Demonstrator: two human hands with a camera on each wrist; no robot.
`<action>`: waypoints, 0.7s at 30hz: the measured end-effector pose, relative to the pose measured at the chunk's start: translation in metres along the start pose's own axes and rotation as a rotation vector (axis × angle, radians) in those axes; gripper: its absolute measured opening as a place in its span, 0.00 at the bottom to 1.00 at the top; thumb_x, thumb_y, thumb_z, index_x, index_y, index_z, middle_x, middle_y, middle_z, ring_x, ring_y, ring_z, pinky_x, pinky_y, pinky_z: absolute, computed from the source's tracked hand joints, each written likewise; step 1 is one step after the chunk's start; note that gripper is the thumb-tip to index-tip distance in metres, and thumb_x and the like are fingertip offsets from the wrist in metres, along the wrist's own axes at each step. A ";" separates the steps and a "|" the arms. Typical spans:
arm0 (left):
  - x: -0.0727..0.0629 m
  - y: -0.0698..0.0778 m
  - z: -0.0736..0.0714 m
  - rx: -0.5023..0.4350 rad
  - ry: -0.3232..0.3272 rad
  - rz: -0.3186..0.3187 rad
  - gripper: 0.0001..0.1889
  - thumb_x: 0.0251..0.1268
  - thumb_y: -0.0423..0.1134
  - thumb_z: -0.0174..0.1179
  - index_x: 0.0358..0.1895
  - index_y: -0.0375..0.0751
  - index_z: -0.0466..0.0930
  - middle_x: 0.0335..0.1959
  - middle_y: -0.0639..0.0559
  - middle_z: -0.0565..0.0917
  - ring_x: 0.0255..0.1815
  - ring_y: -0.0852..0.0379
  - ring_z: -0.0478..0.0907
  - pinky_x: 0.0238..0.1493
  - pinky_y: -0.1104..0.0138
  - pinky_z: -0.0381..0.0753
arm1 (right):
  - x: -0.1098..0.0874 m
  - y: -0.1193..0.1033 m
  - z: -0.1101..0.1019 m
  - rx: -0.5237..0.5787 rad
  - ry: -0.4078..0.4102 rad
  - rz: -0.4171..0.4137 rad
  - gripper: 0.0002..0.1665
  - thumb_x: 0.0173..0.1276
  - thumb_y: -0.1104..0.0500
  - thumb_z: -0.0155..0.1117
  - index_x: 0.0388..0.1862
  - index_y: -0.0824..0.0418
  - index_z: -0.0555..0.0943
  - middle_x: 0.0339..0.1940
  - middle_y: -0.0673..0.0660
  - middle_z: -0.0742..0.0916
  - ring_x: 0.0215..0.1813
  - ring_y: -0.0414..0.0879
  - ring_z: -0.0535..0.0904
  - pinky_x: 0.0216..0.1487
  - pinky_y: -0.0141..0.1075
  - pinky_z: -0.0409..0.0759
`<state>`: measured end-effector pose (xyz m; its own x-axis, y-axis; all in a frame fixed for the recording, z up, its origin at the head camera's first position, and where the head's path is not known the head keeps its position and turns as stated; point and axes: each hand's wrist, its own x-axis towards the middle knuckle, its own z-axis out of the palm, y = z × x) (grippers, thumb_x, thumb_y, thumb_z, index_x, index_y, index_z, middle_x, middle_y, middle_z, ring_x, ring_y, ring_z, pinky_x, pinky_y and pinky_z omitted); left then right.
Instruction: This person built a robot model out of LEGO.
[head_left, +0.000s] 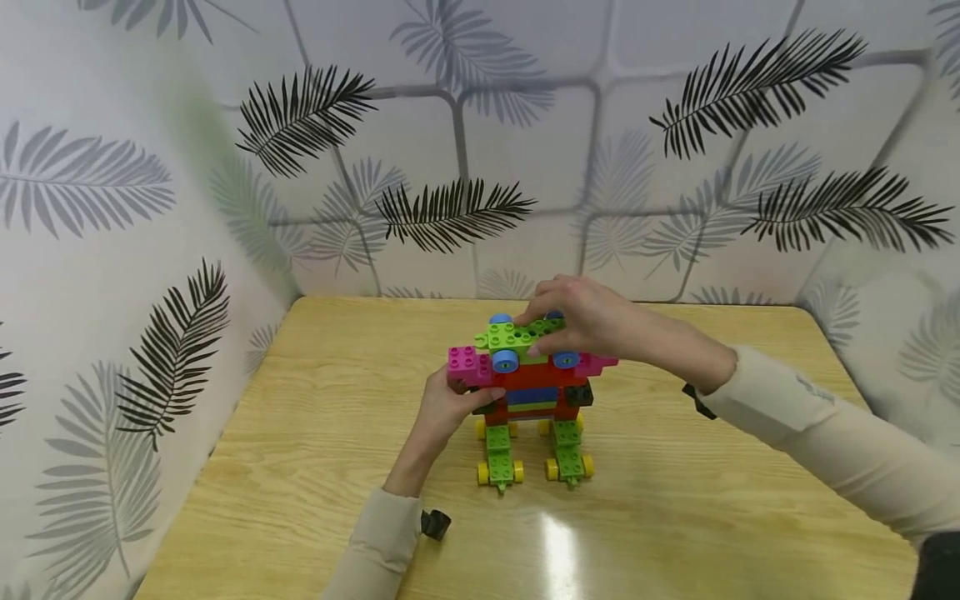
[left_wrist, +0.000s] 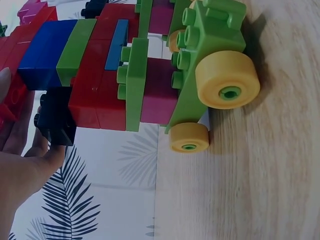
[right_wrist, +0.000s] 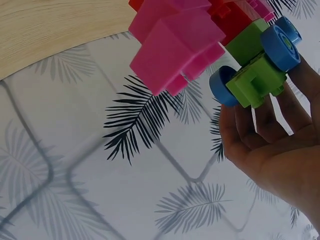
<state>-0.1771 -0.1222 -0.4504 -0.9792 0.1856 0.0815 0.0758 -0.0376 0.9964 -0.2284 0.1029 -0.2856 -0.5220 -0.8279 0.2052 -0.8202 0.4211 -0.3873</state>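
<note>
A figure of toy building bricks [head_left: 531, 379] stands upright on the table, its body built of red, blue and green layers. Two green wheeled bases [head_left: 500, 454] with yellow wheels form its feet. Pink bricks [right_wrist: 175, 50] stick out at both upper sides, and a black brick [left_wrist: 59, 117] juts out lower down. On top lies a green wheeled base [head_left: 517, 336] with blue wheels. My right hand [head_left: 588, 317] pinches this top base between thumb and fingers. My left hand [head_left: 442, 406] grips the body's left side below the pink brick, thumb across the front, other fingers partly hidden.
The figure stands on a light wood table [head_left: 337, 375]. Behind the table rises a pale wall covering [head_left: 525, 167] with a leaf pattern, which also runs along both sides. Black wrist-camera parts [head_left: 435, 524] show beside the left sleeve.
</note>
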 end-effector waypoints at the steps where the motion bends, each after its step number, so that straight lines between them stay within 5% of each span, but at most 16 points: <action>1: 0.001 0.000 0.000 0.001 0.000 -0.006 0.29 0.59 0.31 0.67 0.65 0.41 0.70 0.57 0.43 0.78 0.56 0.49 0.76 0.58 0.59 0.75 | -0.001 0.001 0.001 0.008 0.007 -0.005 0.23 0.53 0.57 0.78 0.48 0.62 0.86 0.39 0.53 0.85 0.44 0.48 0.79 0.46 0.42 0.79; 9: 0.016 -0.003 -0.007 0.023 -0.002 -0.016 0.28 0.58 0.36 0.69 0.63 0.44 0.71 0.56 0.45 0.80 0.54 0.49 0.78 0.54 0.59 0.78 | -0.004 0.010 0.004 0.016 0.081 0.002 0.23 0.60 0.57 0.72 0.54 0.62 0.83 0.46 0.56 0.84 0.49 0.50 0.76 0.49 0.44 0.77; 21: 0.038 0.000 -0.019 0.083 0.020 -0.050 0.24 0.57 0.34 0.69 0.58 0.37 0.74 0.50 0.42 0.81 0.48 0.50 0.79 0.49 0.61 0.80 | -0.032 0.049 0.008 0.084 0.345 0.245 0.27 0.73 0.54 0.58 0.68 0.60 0.71 0.65 0.63 0.74 0.68 0.59 0.64 0.66 0.58 0.62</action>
<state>-0.2175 -0.1335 -0.4483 -0.9856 0.1659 0.0324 0.0417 0.0529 0.9977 -0.2502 0.1470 -0.3180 -0.7582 -0.5287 0.3816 -0.6480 0.5462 -0.5308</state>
